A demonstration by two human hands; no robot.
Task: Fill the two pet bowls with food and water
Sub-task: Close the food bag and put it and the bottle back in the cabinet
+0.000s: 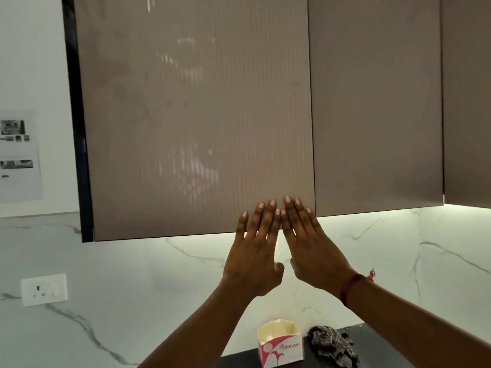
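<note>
Wall sheet [20,155] print blurred, perhaps photos; paper box [279,347] base cropped below.

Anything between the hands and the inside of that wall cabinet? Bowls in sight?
Yes: the ribbed cabinet door, which looks shut. The left hand and right hand press flat on its lower right corner. No bowls or food in view.

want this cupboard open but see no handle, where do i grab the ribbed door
Probably the bottom edge of the ribbed door near its lower right corner, fingers hooked under from below: the face shows no handle, and that edge hangs free. Left hand and right hand press flat there.
</note>
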